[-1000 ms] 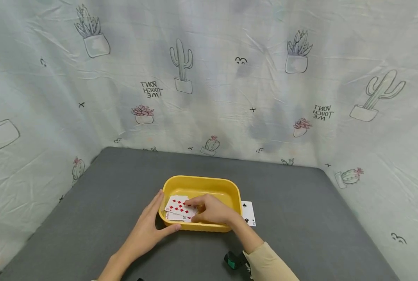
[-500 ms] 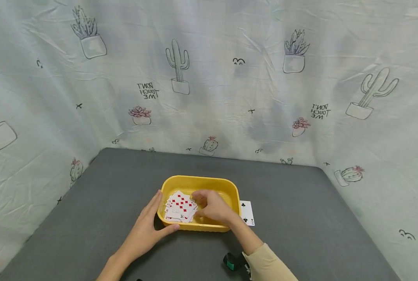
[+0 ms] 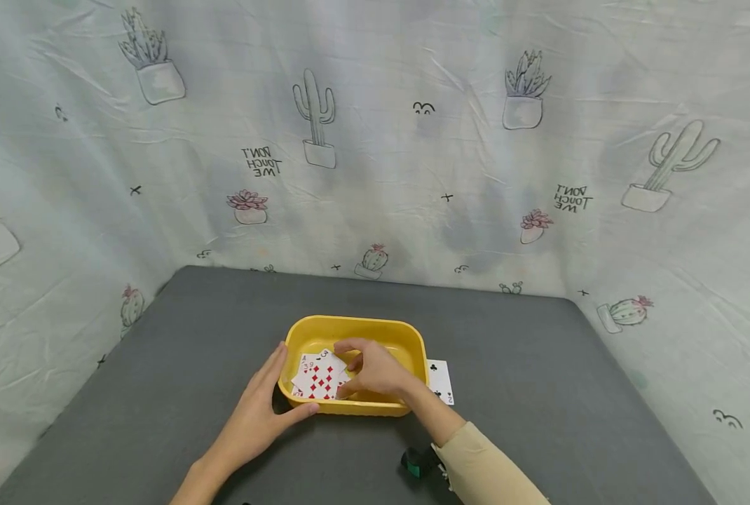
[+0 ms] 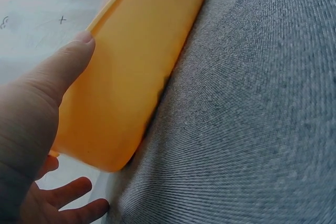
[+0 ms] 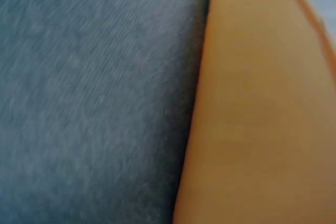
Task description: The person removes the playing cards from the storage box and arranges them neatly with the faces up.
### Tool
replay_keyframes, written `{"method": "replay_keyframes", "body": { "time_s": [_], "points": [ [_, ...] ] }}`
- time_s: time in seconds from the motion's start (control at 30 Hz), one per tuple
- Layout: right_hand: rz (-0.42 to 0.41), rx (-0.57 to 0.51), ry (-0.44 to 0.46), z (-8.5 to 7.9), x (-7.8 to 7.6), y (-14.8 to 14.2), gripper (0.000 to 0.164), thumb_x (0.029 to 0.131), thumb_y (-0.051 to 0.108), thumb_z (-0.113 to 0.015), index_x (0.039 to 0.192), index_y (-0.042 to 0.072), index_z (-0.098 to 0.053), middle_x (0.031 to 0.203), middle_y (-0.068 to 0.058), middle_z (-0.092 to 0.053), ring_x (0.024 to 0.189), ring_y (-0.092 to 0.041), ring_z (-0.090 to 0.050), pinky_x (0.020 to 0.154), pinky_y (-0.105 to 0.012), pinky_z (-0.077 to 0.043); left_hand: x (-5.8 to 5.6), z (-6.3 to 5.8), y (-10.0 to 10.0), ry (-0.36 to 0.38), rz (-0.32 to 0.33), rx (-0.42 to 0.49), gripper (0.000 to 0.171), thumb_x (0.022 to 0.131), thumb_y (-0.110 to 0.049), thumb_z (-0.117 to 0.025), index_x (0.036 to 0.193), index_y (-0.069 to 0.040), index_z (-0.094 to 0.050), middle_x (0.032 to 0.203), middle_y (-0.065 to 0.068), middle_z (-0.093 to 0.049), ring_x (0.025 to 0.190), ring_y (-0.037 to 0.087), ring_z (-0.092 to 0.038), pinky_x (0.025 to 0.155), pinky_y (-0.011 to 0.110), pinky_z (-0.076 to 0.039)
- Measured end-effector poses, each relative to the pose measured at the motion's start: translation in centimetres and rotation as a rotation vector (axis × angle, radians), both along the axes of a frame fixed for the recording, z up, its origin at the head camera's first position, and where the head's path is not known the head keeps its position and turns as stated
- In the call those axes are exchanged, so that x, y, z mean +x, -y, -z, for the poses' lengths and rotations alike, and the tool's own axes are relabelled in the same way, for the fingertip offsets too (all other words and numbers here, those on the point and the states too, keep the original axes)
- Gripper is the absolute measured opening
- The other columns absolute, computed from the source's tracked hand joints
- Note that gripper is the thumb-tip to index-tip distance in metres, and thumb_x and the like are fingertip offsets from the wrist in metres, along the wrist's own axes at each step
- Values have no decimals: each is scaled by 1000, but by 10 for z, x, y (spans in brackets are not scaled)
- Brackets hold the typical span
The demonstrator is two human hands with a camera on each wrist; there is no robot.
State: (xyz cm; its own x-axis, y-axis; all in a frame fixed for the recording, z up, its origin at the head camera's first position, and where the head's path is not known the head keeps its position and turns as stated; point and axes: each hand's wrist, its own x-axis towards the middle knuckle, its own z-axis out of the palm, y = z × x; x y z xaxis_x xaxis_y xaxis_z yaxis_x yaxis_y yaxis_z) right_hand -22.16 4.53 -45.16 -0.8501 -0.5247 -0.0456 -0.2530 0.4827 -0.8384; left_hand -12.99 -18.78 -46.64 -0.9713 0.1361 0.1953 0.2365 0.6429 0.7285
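A yellow plastic tray stands on the grey table in the head view. Several playing cards overlap in its left part, a diamonds card on top and a 3 peeking out behind. My left hand holds the tray's left front corner, thumb against the front wall and fingers along the left end; the left wrist view shows the thumb on the long wall. Inside the tray, my right hand has its curved fingers and thumb at the cards' right edge. Whether it pinches a card is unclear, and the right wrist view hides these fingers.
Beyond the tray's right end lies a clubs card, partly hidden by the tray. A black and green object is by the right sleeve. A pale curtain with cactus drawings encloses the grey table.
The right hand withdrew a little from the cards, then came back left to their edge. The cards have shifted, with the top diamonds card now turned more upright. The left hand keeps its place.
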Motion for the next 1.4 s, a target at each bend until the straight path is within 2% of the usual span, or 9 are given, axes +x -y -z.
{"method": "replay_keyframes", "body": {
  "time_s": [0.1, 0.3, 0.43, 0.67, 0.93, 1.17, 1.4],
  "points": [
    [-33, 50, -36, 0, 0, 4, 79, 66, 16, -94, 135, 9, -58, 126, 5, -63, 97, -14, -61, 83, -24, -51, 1, -2, 1, 7, -1, -3, 114, 76, -65, -74, 159, -15, -15, 162, 5, -12, 143, 38, -19, 107, 65, -25],
    [-127, 184, -171, -1, 5, 13, 78, 70, 21, -92, 138, 7, -55, 126, 3, -62, 106, -10, -58, 93, -23, -47, 4, -5, 3, 14, 6, -2, 114, 76, -63, -75, 159, -15, -15, 162, 9, -13, 143, 38, -19, 106, 66, -25],
    [-155, 227, -222, -4, 8, 16, 82, 70, 26, -92, 139, 6, -54, 125, 2, -62, 107, -8, -56, 96, -23, -45, 6, -6, 4, 20, 5, -6, 115, 75, -65, -74, 159, -15, -14, 162, 11, -14, 142, 39, -20, 106, 66, -25],
    [-128, 223, -216, -8, 11, 18, 85, 69, 26, -92, 141, 5, -51, 113, 3, -63, 97, -7, -56, 90, -23, -48, 6, -4, 5, 28, 3, -3, 116, 75, -65, -75, 160, -15, -13, 162, 11, -13, 143, 39, -19, 107, 66, -24],
    [-148, 211, -231, -8, 11, 17, 87, 70, 25, -92, 143, 3, -49, 130, -3, -60, 110, -11, -58, 95, -24, -46, 5, -4, 5, 28, 2, -7, 116, 74, -68, -73, 159, -15, -15, 162, 10, -14, 143, 38, -19, 107, 65, -24],
    [-173, 177, -228, -6, 6, 11, 88, 71, 24, -91, 144, 2, -47, 135, -3, -59, 115, -12, -57, 99, -26, -44, 3, -2, 1, 19, -7, -5, 115, 74, -68, -72, 159, -15, -15, 162, 9, -14, 143, 37, -19, 107, 65, -24],
    [-176, 252, -277, -3, 1, 9, 86, 72, 28, -90, 143, 4, -48, 135, -1, -56, 119, -10, -52, 104, -27, -40, -1, 0, -3, 25, -12, -1, 115, 75, -69, -71, 160, -16, -13, 162, 9, -13, 143, 38, -18, 106, 66, -24]
  ]
}}
